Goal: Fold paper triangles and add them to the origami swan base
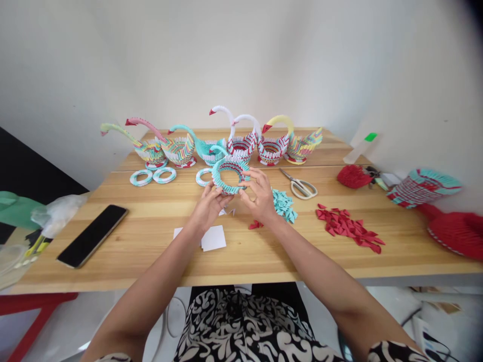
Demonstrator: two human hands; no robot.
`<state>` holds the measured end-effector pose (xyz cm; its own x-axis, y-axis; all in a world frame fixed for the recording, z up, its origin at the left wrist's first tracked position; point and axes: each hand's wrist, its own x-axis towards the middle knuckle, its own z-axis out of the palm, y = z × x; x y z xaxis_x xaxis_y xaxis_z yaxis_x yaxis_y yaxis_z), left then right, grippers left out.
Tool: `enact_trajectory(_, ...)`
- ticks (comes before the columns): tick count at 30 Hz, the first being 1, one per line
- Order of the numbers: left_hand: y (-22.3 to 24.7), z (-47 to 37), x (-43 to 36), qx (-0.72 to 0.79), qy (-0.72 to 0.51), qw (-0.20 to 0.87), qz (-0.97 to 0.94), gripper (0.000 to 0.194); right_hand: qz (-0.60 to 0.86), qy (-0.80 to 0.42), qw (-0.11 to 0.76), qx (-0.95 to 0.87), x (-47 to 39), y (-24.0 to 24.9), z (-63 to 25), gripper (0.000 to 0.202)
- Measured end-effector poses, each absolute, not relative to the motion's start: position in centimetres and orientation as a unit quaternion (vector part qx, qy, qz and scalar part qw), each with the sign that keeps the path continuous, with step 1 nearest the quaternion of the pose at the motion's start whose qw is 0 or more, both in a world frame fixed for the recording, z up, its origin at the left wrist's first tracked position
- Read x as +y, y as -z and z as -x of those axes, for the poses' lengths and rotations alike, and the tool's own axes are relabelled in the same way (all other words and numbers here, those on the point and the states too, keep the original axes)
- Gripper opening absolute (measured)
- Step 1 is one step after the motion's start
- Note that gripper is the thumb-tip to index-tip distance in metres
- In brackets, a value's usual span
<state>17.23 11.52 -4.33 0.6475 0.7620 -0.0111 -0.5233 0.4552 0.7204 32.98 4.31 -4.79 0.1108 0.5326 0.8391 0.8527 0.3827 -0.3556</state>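
Observation:
Both hands hold a round turquoise folded-paper piece with red and white rows, tilted so its open middle faces me. My left hand grips its lower left edge, and my right hand has its fingers on the right rim. Just right of my right hand lies a pile of turquoise paper pieces. A few red pieces are below that hand. White paper sheets lie under my left wrist, on the wooden table.
Several paper swans stand along the back, with paper rings before them. Scissors and a red paper pile lie right. A phone lies left. Larger paper pieces and a red paper body sit far right.

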Motion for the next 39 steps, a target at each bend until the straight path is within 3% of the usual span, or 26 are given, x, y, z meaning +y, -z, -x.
enact_trajectory(22, 3.82, -17.02, 11.26, 0.136, -0.382, 0.848, -0.34, 0.025, 0.522, 0.174, 0.515, -0.658, 3.99, 4.58, -32.87, 0.016)
enact_trajectory(39, 4.16, -17.07, 11.36, 0.151, -0.385, 0.832, -0.37, 0.032, 0.538, 0.174, 0.521, -0.639, 4.0, 4.51, -32.68, 0.013)
